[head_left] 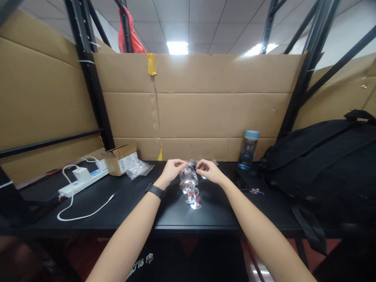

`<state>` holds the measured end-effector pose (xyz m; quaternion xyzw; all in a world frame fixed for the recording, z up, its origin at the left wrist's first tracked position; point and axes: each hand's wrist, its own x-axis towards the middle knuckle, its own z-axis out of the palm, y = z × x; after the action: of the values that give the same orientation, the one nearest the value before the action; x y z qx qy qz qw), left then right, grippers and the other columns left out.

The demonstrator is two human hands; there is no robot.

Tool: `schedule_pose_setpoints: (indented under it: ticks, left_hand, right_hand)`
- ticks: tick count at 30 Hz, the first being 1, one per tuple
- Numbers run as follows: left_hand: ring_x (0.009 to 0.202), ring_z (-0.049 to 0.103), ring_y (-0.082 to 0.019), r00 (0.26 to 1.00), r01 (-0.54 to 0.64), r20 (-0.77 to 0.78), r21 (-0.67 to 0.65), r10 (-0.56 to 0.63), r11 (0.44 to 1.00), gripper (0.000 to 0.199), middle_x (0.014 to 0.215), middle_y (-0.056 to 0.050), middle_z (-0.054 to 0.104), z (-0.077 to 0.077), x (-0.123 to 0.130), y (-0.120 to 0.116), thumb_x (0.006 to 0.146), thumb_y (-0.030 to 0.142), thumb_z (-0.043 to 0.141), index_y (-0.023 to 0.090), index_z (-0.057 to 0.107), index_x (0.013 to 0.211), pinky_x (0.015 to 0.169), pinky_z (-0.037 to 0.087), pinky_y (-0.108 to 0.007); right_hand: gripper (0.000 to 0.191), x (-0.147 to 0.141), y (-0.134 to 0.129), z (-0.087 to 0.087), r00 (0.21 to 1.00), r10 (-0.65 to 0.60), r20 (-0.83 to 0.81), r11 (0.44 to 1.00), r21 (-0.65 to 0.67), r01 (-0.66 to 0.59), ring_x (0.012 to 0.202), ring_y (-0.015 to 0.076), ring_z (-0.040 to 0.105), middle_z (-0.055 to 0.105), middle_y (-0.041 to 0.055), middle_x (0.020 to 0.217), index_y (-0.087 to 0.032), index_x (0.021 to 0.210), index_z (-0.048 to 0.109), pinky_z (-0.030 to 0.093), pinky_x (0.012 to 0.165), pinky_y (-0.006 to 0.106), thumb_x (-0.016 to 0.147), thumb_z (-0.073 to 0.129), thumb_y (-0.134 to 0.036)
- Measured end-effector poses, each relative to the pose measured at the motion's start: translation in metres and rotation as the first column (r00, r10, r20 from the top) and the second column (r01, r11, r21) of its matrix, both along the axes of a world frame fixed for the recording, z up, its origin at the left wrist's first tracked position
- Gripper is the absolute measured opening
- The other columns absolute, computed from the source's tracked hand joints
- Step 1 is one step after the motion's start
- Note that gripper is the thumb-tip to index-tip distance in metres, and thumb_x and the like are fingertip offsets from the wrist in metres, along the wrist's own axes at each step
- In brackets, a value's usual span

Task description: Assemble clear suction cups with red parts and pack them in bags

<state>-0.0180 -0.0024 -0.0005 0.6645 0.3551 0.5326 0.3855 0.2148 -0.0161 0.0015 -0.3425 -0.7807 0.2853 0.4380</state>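
My left hand [173, 171], with a dark band on its wrist, is closed in a pinch at the upper left edge of a clear plastic bag [192, 175]. Opposite it, my right hand [209, 171] has its fingers curled together just right of the bag; what they hold, if anything, is too small to tell. A shiny round piece [204, 177] shows under those fingers. Several clear round pieces that look like suction cups, with red spots, lie in a trail toward me, among them the nearest clear disc [196, 203] on the black tabletop [173, 217].
To the left are a white power strip [85, 182] with a white cable [85, 216], an opened cardboard box [120, 159] and crumpled plastic wrap [139, 169]. A water bottle [248, 150] and black backpack [326, 168] stand right. Cardboard panels [205, 113] close off the back.
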Motion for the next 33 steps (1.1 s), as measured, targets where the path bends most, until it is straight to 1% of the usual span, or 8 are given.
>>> schedule_pose_setpoints:
  ticks: [2,5,8,11,15,19,27,33]
  left_hand:
    - [0.063,0.064,-0.015,0.997,0.053,-0.051,0.048,-0.050,0.997,0.036,0.078,-0.009,0.076,0.000,0.006,-0.004,0.078,0.047,0.079,0.012,0.079,0.086,0.058,0.049,-0.024]
    - [0.067,0.067,-0.017,0.994,0.058,-0.100,0.109,-0.047,0.992,0.033,0.080,-0.009,0.076,-0.001,0.013,-0.007,0.081,0.045,0.077,0.012,0.078,0.085,0.062,0.052,-0.026]
    - [0.081,0.072,-0.020,0.998,0.040,-0.056,0.117,-0.034,0.992,0.033,0.093,-0.011,0.078,-0.004,0.015,-0.005,0.081,0.042,0.078,0.013,0.076,0.097,0.073,0.056,-0.029]
    - [0.088,0.074,-0.021,0.994,0.111,-0.009,0.053,-0.111,0.992,0.047,0.102,-0.013,0.078,-0.007,0.012,-0.002,0.076,0.036,0.084,0.014,0.070,0.115,0.081,0.058,-0.032]
    - [0.079,0.074,-0.019,0.985,0.160,-0.060,-0.016,-0.160,0.987,0.047,0.093,-0.011,0.078,-0.009,0.009,-0.001,0.073,0.031,0.086,0.013,0.070,0.113,0.073,0.058,-0.029]
    - [0.072,0.072,-0.018,0.990,0.130,-0.060,-0.009,-0.131,0.991,0.029,0.088,-0.010,0.076,-0.007,0.010,-0.004,0.077,0.033,0.082,0.013,0.073,0.095,0.060,0.054,-0.024]
    - [0.065,0.067,-0.015,0.995,0.094,-0.020,-0.020,-0.094,0.995,0.029,0.082,-0.008,0.075,-0.003,0.007,0.000,0.075,0.035,0.080,0.013,0.076,0.093,0.057,0.053,-0.025]
    - [0.076,0.069,-0.017,0.996,-0.090,0.035,0.076,0.087,0.993,0.030,0.092,-0.010,0.076,-0.007,-0.011,0.020,0.080,0.030,0.070,0.013,0.074,0.104,0.070,0.055,-0.027]
  right_hand:
    - [0.032,-0.005,-0.002,-0.001,0.996,0.085,-0.033,0.993,-0.074,-0.087,0.076,0.0174,0.065,0.071,0.0041,0.090,-0.018,0.101,0.068,0.052,0.071,0.030,0.078,0.079,-0.038]
    - [0.029,-0.009,-0.002,-0.005,0.989,0.150,0.014,0.984,-0.099,-0.148,0.071,0.0173,0.064,0.070,0.0030,0.080,-0.017,0.090,0.071,0.051,0.069,0.030,0.079,0.078,-0.043]
    - [0.027,-0.010,0.001,-0.008,0.996,0.088,0.019,0.994,-0.060,-0.087,0.064,0.0163,0.060,0.068,0.0022,0.071,-0.017,0.080,0.072,0.048,0.064,0.029,0.082,0.076,-0.043]
    - [0.030,-0.009,0.004,-0.007,0.997,0.021,-0.073,0.997,-0.072,-0.027,0.063,0.0169,0.062,0.069,0.0038,0.073,-0.016,0.081,0.071,0.049,0.063,0.030,0.080,0.077,-0.046]
    - [0.036,-0.007,0.007,-0.006,0.980,-0.019,-0.199,0.996,-0.091,0.000,0.063,0.0170,0.064,0.070,0.0042,0.078,-0.017,0.085,0.068,0.052,0.063,0.030,0.078,0.078,-0.051]
    - [0.040,-0.008,0.009,-0.010,0.977,-0.014,-0.211,0.993,-0.118,-0.011,0.064,0.0172,0.066,0.071,0.0034,0.081,-0.018,0.097,0.066,0.054,0.062,0.030,0.074,0.081,-0.046]
    - [0.030,-0.008,0.008,-0.010,0.978,-0.072,-0.195,0.989,-0.142,0.044,0.055,0.0147,0.062,0.070,0.0013,0.070,-0.018,0.100,0.065,0.049,0.055,0.026,0.080,0.073,-0.040]
    - [0.037,-0.006,0.006,-0.006,0.967,-0.144,-0.211,0.980,-0.169,0.109,0.051,0.0129,0.060,0.071,0.0010,0.075,-0.019,0.108,0.060,0.043,0.046,0.022,0.079,0.070,-0.040]
